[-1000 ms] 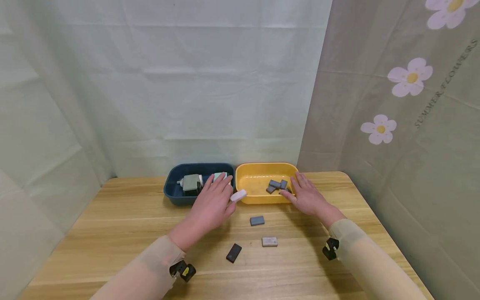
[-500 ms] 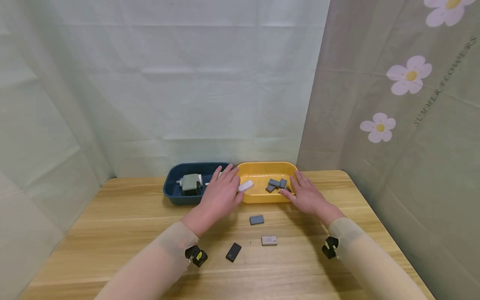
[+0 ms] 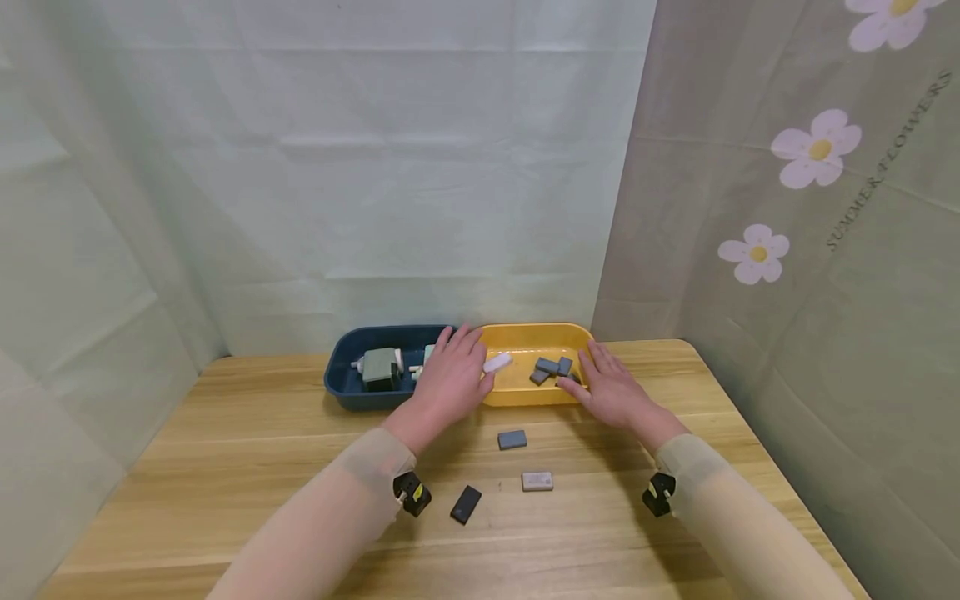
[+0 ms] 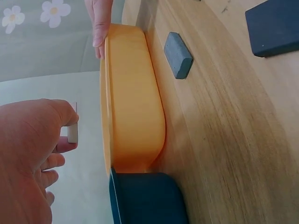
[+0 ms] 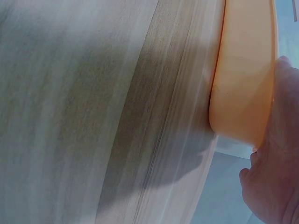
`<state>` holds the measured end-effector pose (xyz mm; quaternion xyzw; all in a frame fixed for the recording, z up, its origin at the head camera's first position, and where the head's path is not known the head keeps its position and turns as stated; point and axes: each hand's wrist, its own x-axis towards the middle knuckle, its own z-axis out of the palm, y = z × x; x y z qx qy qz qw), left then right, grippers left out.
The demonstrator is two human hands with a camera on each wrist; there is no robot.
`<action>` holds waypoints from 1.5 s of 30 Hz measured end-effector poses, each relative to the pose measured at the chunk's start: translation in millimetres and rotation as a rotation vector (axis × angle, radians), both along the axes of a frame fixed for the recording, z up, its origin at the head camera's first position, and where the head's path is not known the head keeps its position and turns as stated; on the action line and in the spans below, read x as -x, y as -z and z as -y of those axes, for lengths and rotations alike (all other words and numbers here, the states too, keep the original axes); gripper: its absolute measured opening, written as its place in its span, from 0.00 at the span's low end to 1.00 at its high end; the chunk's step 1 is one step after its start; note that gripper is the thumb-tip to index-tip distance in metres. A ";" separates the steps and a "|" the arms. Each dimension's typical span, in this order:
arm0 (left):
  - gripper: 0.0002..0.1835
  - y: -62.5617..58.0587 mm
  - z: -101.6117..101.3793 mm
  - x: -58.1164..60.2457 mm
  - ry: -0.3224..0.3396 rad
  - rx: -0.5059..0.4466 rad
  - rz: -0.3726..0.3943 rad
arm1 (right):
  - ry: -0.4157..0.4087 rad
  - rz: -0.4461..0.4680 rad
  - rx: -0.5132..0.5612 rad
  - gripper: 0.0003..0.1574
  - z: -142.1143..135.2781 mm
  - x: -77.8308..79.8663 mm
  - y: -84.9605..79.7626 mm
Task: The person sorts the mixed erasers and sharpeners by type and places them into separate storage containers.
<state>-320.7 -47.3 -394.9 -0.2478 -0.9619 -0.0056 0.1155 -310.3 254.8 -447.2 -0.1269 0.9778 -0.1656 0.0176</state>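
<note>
My left hand (image 3: pixel 453 377) pinches a small white rectangular block (image 3: pixel 498 362) between thumb and index finger. It is over the left end of the yellow bin (image 3: pixel 517 398); in the left wrist view the block (image 4: pixel 72 133) stands above the rim. My right hand (image 3: pixel 617 392) rests on the bin's right end, fingers fairly straight and spread, thumb at the front rim. Several grey blocks (image 3: pixel 547 366) lie inside the bin near that thumb. In the right wrist view the right hand (image 5: pixel 275 172) lies along the rim of the bin (image 5: pixel 243 70).
Left of the yellow bin stands a dark blue bin (image 3: pixel 352 398) with a grey-green boxy item (image 3: pixel 380 368) and a partly hidden pale item. On the wooden table (image 3: pixel 225 467) lie a blue-grey block (image 3: pixel 512 439), a light grey block (image 3: pixel 537 481) and a black block (image 3: pixel 466 505).
My left hand has moved right from over the blue bin, bringing the white block over the yellow bin. The right hand has stayed at the bin's end.
</note>
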 end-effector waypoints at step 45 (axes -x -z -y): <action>0.31 19.2 -10.8 20.0 -0.090 0.005 0.095 | 0.001 0.004 -0.003 0.58 -0.2 2.3 1.8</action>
